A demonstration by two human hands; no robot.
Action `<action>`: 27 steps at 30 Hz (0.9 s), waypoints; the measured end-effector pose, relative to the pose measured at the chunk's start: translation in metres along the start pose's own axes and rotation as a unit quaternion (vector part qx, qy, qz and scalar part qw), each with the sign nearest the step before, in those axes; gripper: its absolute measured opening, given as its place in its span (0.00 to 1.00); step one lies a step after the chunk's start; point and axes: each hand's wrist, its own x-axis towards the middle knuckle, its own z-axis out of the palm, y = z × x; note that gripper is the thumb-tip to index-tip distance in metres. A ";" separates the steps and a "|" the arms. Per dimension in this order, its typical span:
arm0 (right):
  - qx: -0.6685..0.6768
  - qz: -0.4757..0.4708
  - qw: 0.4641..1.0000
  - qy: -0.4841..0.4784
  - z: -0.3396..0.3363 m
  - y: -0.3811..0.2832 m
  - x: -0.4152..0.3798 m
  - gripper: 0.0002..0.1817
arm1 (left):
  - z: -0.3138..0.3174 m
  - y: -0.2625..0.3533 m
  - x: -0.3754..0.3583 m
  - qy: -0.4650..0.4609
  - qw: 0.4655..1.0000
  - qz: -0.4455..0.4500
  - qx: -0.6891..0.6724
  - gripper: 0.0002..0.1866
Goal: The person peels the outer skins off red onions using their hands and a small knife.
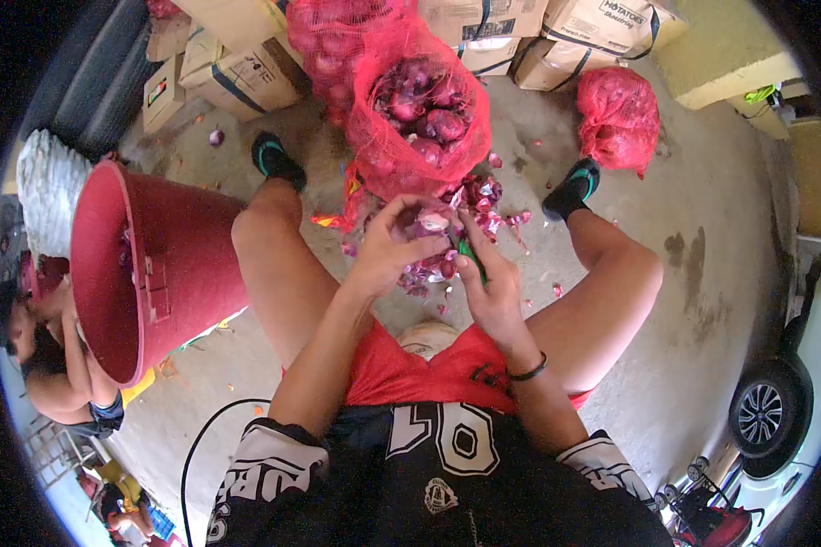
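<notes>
My left hand is closed around a red onion whose pale cut end faces up. In my right hand is a small knife with a green handle, its blade close against the onion and partly hidden by my fingers. Beneath both hands lies a heap of onion skins on the floor. Just beyond them stands an open red mesh sack full of red onions.
A large red tub lies tipped at my left, near another person. Strapped cardboard boxes line the back. A smaller red sack sits beyond my right foot. A car wheel shows at far right.
</notes>
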 end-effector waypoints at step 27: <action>0.021 0.127 0.986 -0.108 -0.021 0.001 -0.011 0.29 | -0.015 0.008 -0.003 -0.023 0.994 -0.044 0.098 0.29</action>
